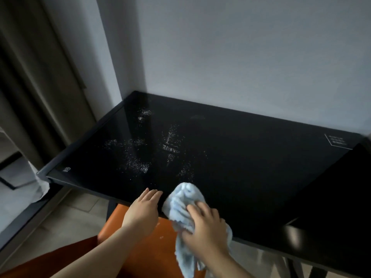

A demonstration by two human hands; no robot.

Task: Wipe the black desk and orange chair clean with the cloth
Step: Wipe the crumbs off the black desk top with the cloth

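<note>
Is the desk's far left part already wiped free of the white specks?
No: white specks lie scattered across the black desk, beyond the cloth under the right hand.

Dim room, soft grey light. In front of me a plain pale wall, bare and matte, meeting a second wall face at a corner that juts out on my left. Further left hang heavy brown curtains in long vertical folds, darker in the creases. Below them, at the far left edge, something white and crumpled, too blurred to tell what. Down by my feet, beige floor tiles with thin grout lines running across.
</note>
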